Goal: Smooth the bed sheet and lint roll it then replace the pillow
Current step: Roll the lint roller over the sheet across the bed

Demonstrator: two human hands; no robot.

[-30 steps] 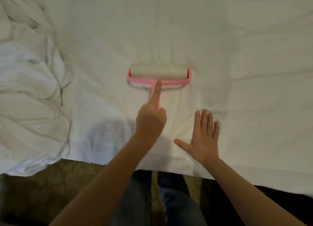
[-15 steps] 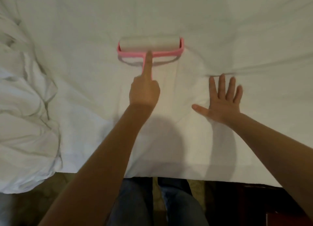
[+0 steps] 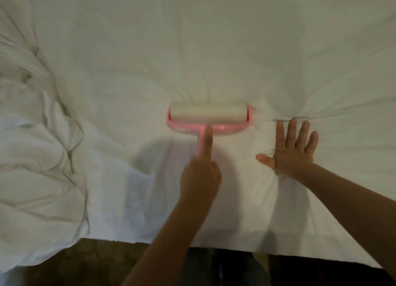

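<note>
Sheet (image 3: 214,49) under roller (image 3: 209,114), left hand (image 3: 200,178) gripping its handle (forefinger along it), right hand (image 3: 293,148) flat, fingers spread, just beside.

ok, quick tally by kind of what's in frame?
Hands: 2, left hand gripping the lint roller, right hand flat on the bed sheet
Lint rollers: 1
Bedding pieces: 2, bed sheet and crumpled white cover
Total: 5

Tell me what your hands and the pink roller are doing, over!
Left hand grips lint roller handle, index finger along it. Right hand flat on bed sheet. Crumpled bedding bunched at left, clear of roller.
</note>
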